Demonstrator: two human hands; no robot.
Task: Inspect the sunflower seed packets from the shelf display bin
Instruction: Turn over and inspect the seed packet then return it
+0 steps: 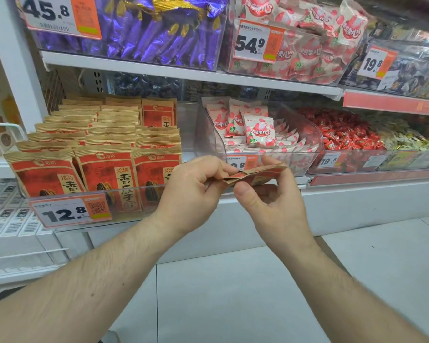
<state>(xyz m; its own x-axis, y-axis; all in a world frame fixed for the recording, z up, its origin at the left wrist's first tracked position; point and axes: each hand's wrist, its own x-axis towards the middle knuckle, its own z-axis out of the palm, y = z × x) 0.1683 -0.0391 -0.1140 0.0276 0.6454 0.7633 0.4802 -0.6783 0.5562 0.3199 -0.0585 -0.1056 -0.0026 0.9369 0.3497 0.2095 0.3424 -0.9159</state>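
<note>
Both hands, left point(191, 191) and right point(268, 196), pinch one flat red-and-brown paper seed packet point(255, 175) edge-on, tilting it for inspection.

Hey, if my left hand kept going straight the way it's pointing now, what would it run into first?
Probably the clear bin of strawberry candy packets straight ahead. Your left hand points up and right, gripping the seed packet with your right hand. Depth is hard to judge.

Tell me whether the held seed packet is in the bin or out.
Out: both hands, left hand and right hand, pinch the packet before the shelf.
</note>
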